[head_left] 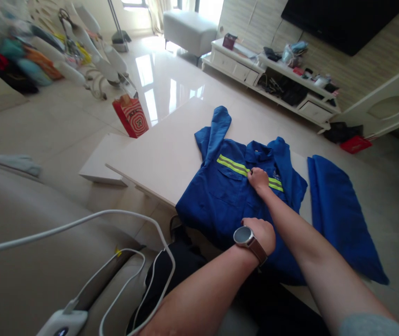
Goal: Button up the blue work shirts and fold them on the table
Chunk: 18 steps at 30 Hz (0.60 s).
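A blue work jacket with yellow-and-grey reflective stripes lies front up across the white table, its collar toward the far side and its lower part hanging over the near edge. At chest height, my right hand is closed on the front placket beside the stripe. My left hand, with a watch on its wrist, is closed on the same front edge lower down; its fingertips are mostly hidden. To the right of the jacket lies a folded blue cloth or garment.
A white cable loops in front of a sofa on the left, running near a white power bank. A red paper bag stands beyond the table's left side. A white TV cabinet lines the far wall.
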Each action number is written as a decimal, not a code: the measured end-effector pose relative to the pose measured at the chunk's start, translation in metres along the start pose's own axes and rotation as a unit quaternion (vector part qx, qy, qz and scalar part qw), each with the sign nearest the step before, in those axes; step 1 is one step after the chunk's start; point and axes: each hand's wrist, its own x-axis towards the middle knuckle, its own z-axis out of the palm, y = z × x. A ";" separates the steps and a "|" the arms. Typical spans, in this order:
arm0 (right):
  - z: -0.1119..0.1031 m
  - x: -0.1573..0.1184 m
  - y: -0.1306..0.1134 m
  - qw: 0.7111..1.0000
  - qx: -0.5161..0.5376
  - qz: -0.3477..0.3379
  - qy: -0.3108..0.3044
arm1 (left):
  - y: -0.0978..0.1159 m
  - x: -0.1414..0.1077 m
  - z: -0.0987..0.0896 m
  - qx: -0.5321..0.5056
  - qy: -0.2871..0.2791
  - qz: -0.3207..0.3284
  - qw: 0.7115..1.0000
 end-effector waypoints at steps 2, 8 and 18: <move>-0.002 -0.002 -0.001 1.000 -0.004 -0.013 -0.009 | 0.002 0.001 0.003 -0.002 -0.002 -0.001 1.000; -0.010 -0.002 -0.011 0.999 -0.009 -0.034 -0.041 | 0.004 0.003 0.012 0.006 0.004 0.004 1.000; -0.018 -0.003 -0.041 0.996 0.035 -0.032 -0.069 | 0.002 0.005 0.018 0.020 0.027 -0.006 0.999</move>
